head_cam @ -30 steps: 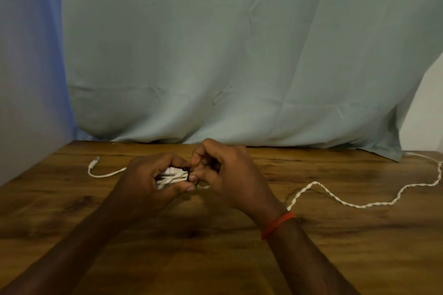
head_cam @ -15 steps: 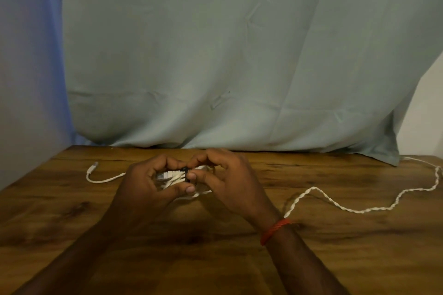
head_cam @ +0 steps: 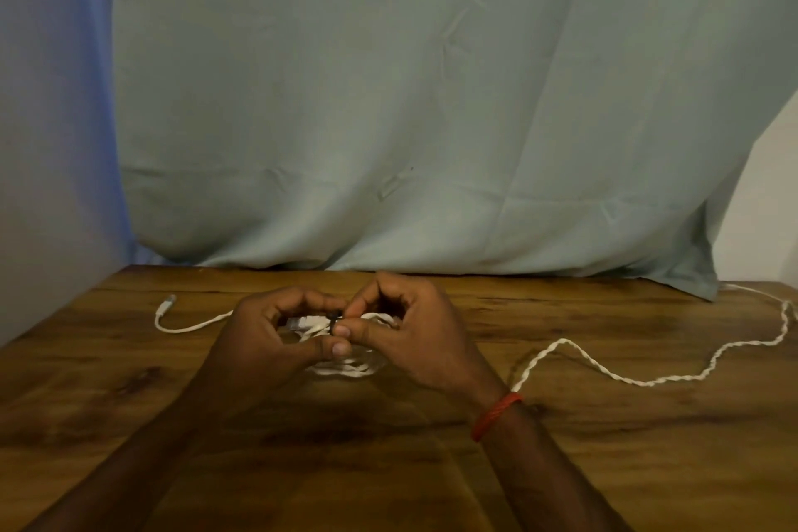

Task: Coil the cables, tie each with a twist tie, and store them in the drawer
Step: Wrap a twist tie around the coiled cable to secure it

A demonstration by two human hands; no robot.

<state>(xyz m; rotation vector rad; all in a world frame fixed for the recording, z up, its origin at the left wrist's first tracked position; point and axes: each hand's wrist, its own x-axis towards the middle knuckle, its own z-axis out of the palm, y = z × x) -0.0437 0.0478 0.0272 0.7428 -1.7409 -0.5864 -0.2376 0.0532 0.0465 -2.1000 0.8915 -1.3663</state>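
Left hand (head_cam: 267,341): we curl our fingers and thumb round the coiled white cable (head_cam: 345,368), gripping it just above the wood near the middle of the table.
Right hand (head_cam: 414,337): we pinch the black twist tie (head_cam: 333,320) between thumb and forefinger, with the other fingers curled in; the two hands touch at the fingertips.
Coiled white cable: several loops show between and under our hands, and the lowest loops lie on the wood. How far the tie goes round them we cannot tell.
Loose tail: a white strand runs left from behind our left hand and ends in a plug end (head_cam: 166,307) lying flat, near the table's left edge.
Twisted white cable (head_cam: 626,378): uncoiled, it snakes from just beside our right wrist toward the far right corner.
Red thread band (head_cam: 496,415): it sits on our right wrist.
Wooden table (head_cam: 129,393): its far edge meets the hanging pale green cloth (head_cam: 388,99), and its left edge runs along a grey wall (head_cam: 43,186).
Open room: bare wood lies between our forearms and to the left of our left arm; on the right, the twisted cable crosses the wood.
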